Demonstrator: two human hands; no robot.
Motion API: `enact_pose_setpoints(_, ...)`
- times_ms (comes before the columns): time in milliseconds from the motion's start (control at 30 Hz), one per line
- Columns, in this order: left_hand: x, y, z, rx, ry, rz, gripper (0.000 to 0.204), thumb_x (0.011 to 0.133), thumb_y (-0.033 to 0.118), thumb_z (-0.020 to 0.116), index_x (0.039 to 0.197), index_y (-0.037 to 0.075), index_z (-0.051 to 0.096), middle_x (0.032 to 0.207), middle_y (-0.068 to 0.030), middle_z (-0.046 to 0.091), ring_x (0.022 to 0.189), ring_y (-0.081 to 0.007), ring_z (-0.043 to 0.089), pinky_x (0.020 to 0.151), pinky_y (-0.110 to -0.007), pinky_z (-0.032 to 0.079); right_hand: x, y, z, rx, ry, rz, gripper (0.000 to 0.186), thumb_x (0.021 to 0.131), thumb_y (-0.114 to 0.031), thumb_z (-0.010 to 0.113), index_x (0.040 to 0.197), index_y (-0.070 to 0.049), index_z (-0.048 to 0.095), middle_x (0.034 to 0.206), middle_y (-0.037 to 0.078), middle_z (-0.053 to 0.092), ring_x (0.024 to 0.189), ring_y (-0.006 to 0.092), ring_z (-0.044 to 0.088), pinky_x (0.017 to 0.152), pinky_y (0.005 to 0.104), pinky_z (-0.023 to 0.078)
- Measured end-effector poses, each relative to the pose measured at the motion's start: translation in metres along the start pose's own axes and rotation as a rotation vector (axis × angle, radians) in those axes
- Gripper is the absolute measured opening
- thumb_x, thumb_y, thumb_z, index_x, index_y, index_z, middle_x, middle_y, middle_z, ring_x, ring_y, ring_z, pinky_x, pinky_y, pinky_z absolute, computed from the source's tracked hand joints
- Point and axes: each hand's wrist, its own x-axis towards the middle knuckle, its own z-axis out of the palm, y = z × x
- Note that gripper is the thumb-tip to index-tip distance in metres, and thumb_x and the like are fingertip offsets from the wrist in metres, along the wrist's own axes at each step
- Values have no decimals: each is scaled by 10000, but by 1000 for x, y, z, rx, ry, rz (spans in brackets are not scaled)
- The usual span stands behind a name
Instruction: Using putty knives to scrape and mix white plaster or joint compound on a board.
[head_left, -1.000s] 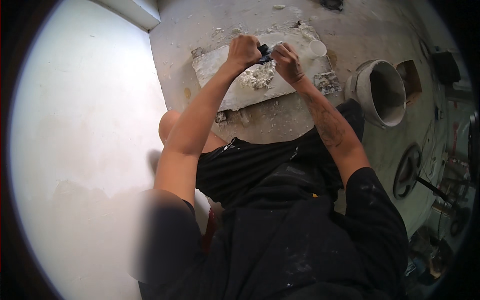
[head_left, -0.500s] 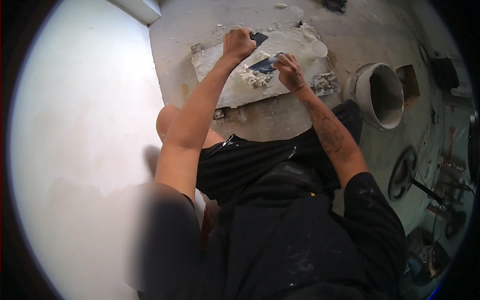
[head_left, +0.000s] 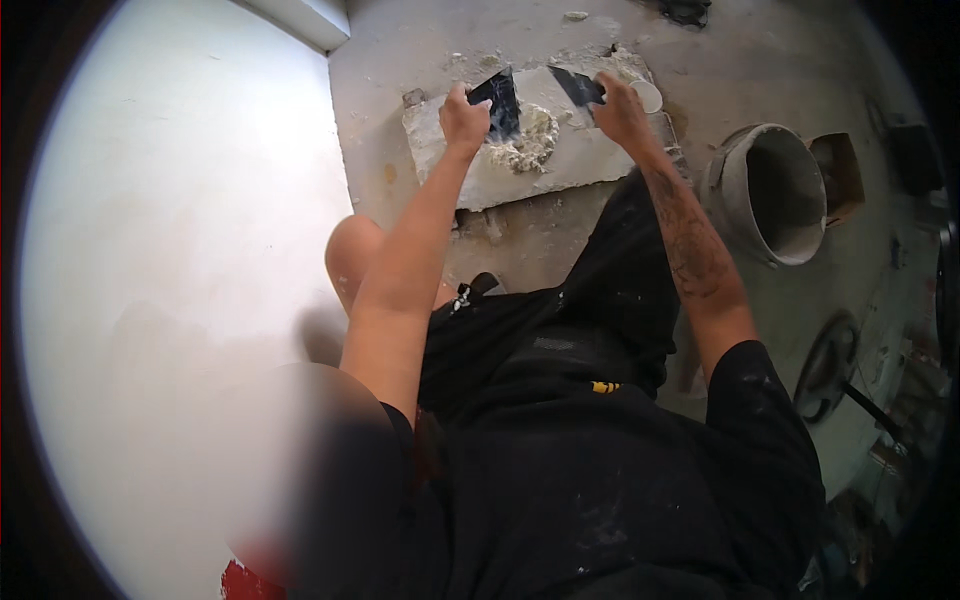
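In the head view, the 1 angle at hand, the step looks like working a heap of pale paste (head_left: 535,150) with 2 dark blades over a board (head_left: 590,165) on the floor. The left hand (head_left: 464,122) is closed around the left blade (head_left: 496,98), whose lower end meets the paste's edge in the picture; whether it touches, I cannot tell. The right hand (head_left: 622,108) grips the right blade (head_left: 574,88) by its near end, apart from the heap. My judgement is that a next stroke calls for a low blade angle and the 2 edges kept clear of each other. The paste is lumpy, ragged and probably stiff; the blades are thin, flat and smeared whitish. The board is roughly rectangular, with a crusted far right corner where a round whitish cup (head_left: 648,97) stands. Right of it sits a round, plaster-coated bucket (head_left: 733,195), beside a brown cardboard box (head_left: 848,178).
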Motion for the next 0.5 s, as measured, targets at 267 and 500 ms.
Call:
enact_pose_setpoints(267,24,-5,18,-75,3,-280,308,637,134,765,891,-10,669,810,-160,680,743,-245,650,706,-358,490,-32,-51,32,208,-106,-251,268,675,89,491,918,26,583,934,237,574,922,402,575,775,435,472)
enact_pose_setpoints(500,2,-20,20,-208,-172,-463,275,626,100,754,850,-29,660,790,-187,671,739,-266,646,675,-362,478,-12,-20,71,73,-174,-255,340,668,71,503,987,26,613,947,208,577,888,392,569,781,430,464)
